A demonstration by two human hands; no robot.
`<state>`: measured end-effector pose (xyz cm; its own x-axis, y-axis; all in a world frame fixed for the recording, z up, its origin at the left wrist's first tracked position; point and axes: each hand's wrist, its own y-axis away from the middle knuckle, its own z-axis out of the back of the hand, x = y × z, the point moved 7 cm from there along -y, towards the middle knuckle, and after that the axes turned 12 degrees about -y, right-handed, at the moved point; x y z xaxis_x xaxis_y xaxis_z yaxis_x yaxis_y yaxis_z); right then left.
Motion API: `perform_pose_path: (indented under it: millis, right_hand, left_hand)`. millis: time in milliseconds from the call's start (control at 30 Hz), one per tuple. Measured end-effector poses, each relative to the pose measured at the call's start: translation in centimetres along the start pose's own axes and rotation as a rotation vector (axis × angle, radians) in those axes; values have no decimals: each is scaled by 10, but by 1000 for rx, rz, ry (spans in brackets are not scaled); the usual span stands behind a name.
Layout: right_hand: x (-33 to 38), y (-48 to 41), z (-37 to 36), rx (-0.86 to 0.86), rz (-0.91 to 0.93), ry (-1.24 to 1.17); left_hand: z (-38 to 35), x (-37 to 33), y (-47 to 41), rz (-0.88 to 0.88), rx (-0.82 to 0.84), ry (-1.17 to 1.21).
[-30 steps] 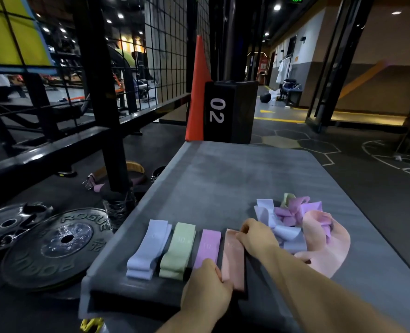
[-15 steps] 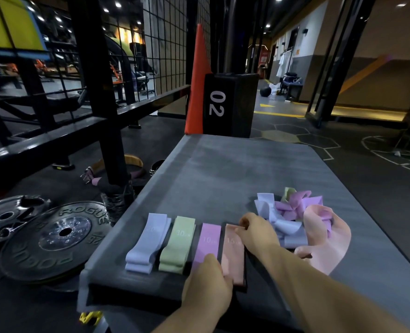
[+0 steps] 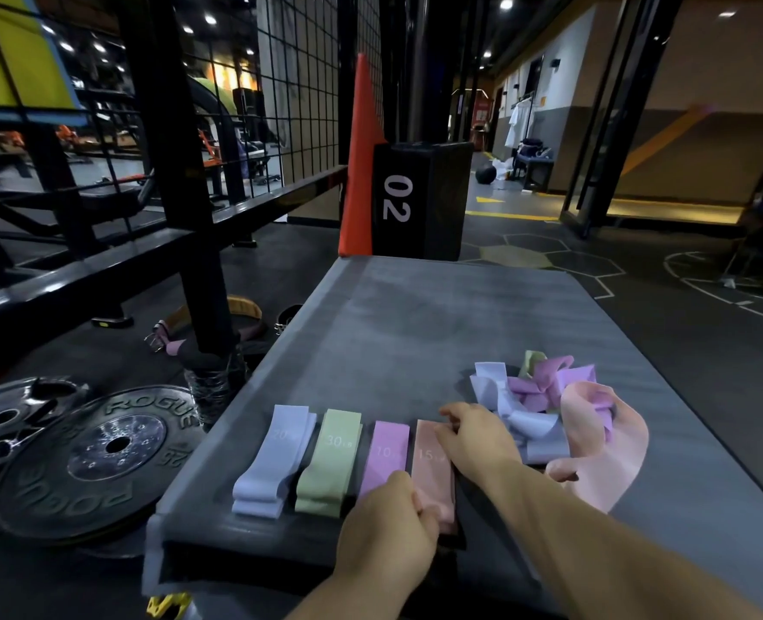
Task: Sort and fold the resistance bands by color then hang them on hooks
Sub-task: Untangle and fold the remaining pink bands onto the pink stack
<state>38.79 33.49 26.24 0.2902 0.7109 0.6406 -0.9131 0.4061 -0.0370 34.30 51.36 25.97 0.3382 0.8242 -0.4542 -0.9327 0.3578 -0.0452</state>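
Pinching both ends: your left hand (image 3: 388,525) curls round the 6 o'clock end of the peach band (image 3: 431,467), and your right hand (image 3: 478,438) bends its fingers onto the 12 o'clock end.

Since a second ago: hands barely shifted. The band now lies straighter, just beside the pink band (image 3: 386,449), on its 3 o'clock side.

Row on the grey pad (image 3: 415,315), 9 to 3 o'clock: lilac band (image 3: 276,454), green band (image 3: 332,458), pink, peach.

Judgement: fourth colour is folded and placed, more sorting to come. The loose pile (image 3: 545,404) lies near, at 3 o'clock of your right hand, tangled. No hooks in view; hanging not begun.
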Motion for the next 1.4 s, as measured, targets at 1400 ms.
perform_pose_path:
  millis: [1400]
  right_hand:
    - [1,25,-26,297,234,395]
  left_hand:
    - [-40,-9,-10,-225,103,-402]
